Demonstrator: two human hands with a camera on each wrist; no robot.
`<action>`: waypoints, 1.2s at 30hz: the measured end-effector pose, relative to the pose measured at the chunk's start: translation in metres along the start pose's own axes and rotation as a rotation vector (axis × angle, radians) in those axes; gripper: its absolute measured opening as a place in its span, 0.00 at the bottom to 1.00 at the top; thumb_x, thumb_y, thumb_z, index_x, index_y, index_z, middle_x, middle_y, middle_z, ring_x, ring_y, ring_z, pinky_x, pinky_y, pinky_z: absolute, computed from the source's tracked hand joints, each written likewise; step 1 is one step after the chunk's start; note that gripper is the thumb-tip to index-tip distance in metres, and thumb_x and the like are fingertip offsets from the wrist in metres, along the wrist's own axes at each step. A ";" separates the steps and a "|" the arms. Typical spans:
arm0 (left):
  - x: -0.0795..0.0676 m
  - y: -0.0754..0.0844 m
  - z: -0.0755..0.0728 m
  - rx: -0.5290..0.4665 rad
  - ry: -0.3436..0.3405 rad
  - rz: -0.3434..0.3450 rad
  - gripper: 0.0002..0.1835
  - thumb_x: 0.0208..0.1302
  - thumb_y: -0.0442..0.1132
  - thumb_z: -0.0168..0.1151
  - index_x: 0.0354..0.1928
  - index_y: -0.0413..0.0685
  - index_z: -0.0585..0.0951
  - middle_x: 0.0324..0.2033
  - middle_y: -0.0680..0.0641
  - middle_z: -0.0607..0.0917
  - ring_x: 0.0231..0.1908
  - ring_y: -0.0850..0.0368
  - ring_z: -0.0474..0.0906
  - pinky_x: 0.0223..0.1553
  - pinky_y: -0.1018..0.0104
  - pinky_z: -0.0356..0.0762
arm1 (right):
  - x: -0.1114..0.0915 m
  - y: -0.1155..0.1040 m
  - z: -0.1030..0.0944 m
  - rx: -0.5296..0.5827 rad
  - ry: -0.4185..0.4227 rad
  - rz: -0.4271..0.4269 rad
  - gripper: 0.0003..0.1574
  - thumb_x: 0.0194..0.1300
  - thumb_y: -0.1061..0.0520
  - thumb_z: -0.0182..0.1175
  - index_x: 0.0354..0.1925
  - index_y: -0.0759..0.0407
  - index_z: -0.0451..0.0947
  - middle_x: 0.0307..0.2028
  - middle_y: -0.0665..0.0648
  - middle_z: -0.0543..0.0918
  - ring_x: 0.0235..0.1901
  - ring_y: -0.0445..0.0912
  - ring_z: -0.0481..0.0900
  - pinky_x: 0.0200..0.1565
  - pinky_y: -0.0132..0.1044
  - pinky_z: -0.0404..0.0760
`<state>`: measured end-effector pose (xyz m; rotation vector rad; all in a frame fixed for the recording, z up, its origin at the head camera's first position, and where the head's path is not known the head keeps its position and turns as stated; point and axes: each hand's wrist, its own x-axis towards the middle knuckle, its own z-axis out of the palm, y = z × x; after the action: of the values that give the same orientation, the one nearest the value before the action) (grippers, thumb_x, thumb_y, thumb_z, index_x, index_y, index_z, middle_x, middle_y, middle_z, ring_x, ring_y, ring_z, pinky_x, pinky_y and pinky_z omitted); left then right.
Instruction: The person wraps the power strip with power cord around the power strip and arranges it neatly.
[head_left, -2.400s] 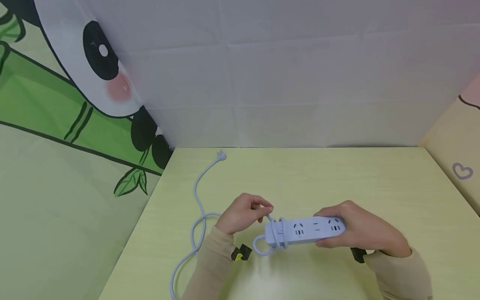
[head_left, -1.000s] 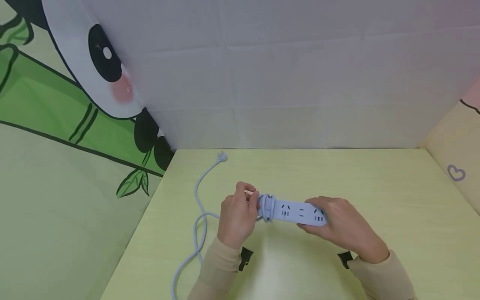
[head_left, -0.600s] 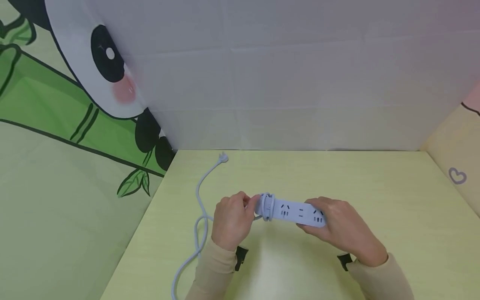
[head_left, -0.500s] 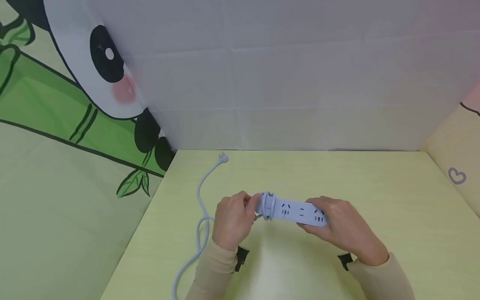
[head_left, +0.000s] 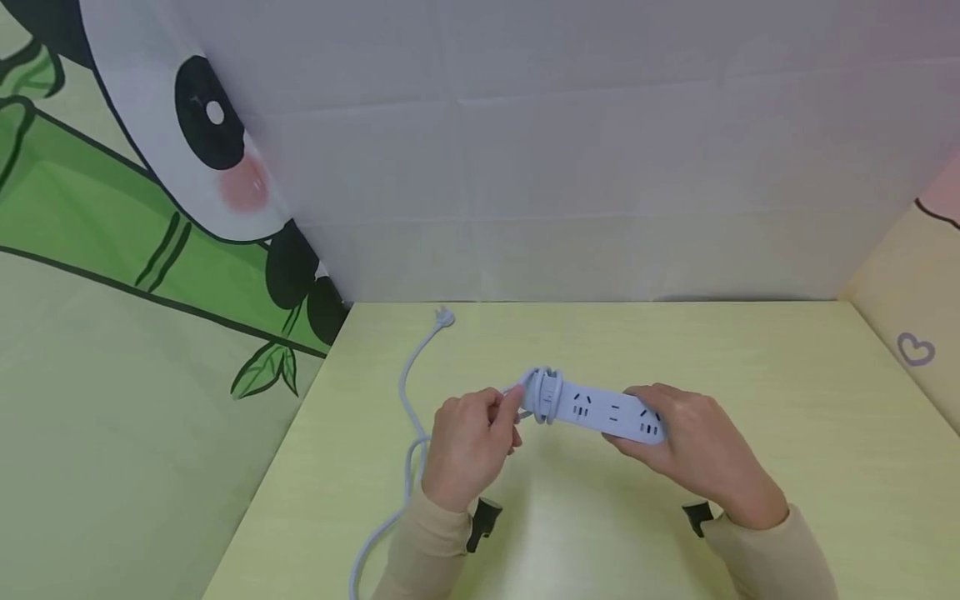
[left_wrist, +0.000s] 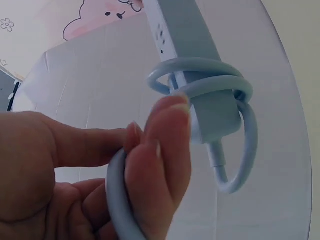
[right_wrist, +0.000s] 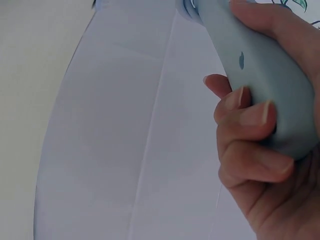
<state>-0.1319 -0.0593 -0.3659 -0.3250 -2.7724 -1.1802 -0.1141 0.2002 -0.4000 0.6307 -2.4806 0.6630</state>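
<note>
A white power strip is held above the table, tilted with its left end higher. My right hand grips its right end; in the right wrist view the fingers curl round the strip's body. Several turns of its cord wrap round the left end. My left hand pinches the cord just left of those turns. In the left wrist view the cord runs between thumb and fingers, and a loop hangs by the strip's end.
The loose cord lies in a crossing loop on the left of the pale wooden table. Its plug rests near the back edge. A white sheet stands behind, and printed panels flank both sides.
Since the first frame, both hands have raised the strip away from the body, and the cord turns have become more. Lately the strip's left end has risen slightly, while the loose cord shifted right.
</note>
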 end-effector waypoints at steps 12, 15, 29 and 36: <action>-0.004 0.007 0.004 -0.188 -0.043 0.121 0.18 0.79 0.45 0.53 0.29 0.49 0.81 0.17 0.54 0.83 0.18 0.62 0.81 0.23 0.71 0.76 | 0.000 0.009 -0.009 0.018 0.076 0.026 0.24 0.42 0.55 0.82 0.39 0.59 0.86 0.32 0.51 0.89 0.25 0.37 0.80 0.26 0.32 0.78; -0.004 0.008 0.005 -0.220 -0.055 0.120 0.17 0.79 0.46 0.53 0.30 0.49 0.82 0.18 0.54 0.84 0.19 0.64 0.81 0.25 0.71 0.78 | 0.000 0.010 -0.010 0.025 0.092 0.026 0.24 0.41 0.56 0.82 0.39 0.59 0.86 0.32 0.52 0.89 0.25 0.37 0.80 0.26 0.33 0.78; -0.008 0.009 -0.001 -0.329 -0.136 0.131 0.17 0.80 0.47 0.51 0.32 0.51 0.83 0.19 0.56 0.84 0.20 0.63 0.81 0.25 0.68 0.80 | -0.001 0.014 -0.015 0.030 0.165 0.070 0.28 0.37 0.57 0.83 0.41 0.58 0.86 0.34 0.52 0.89 0.26 0.39 0.82 0.30 0.24 0.76; -0.010 0.009 -0.007 -0.399 -0.229 0.139 0.17 0.81 0.44 0.49 0.37 0.48 0.85 0.23 0.51 0.86 0.23 0.62 0.84 0.33 0.67 0.85 | 0.000 0.015 -0.018 0.037 0.227 0.070 0.28 0.38 0.59 0.82 0.42 0.56 0.86 0.33 0.51 0.89 0.27 0.39 0.80 0.32 0.23 0.75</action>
<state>-0.1197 -0.0600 -0.3562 -0.7177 -2.6160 -1.7523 -0.1157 0.2220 -0.3910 0.4565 -2.2922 0.7645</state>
